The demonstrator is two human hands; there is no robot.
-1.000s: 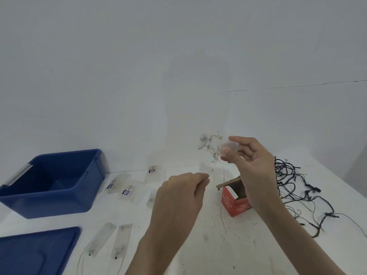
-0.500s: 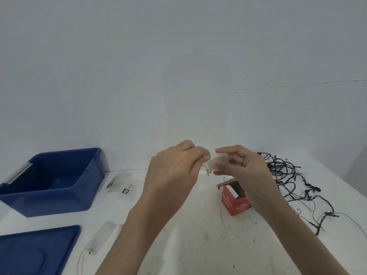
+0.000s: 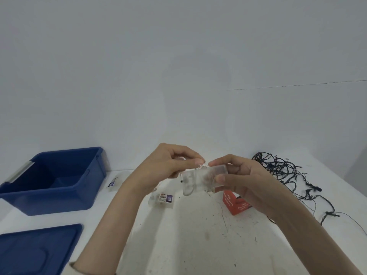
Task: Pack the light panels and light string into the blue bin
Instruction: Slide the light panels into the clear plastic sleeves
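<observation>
A clear light panel (image 3: 200,177) with thin wire wound round it hangs above the table's middle, held by both hands. My right hand (image 3: 244,181) grips its right end between thumb and fingers. My left hand (image 3: 168,165) pinches the fine wire at the panel's top edge. The blue bin (image 3: 59,193) stands open at the left, its inside bare as far as I see. A tangled dark light string (image 3: 288,175) lies on the table at the right. Two more packaged panels (image 3: 163,198) (image 3: 112,183) lie flat behind my left arm.
The bin's blue lid (image 3: 37,249) lies flat at the near left. A small red cardboard box (image 3: 235,204) stands under my right hand. The white table (image 3: 198,245) is scuffed and meets a plain white wall behind.
My hands came together: the left rose from lower down to meet the right, and the panel now sits level between them. The view shifted closer to the table.
</observation>
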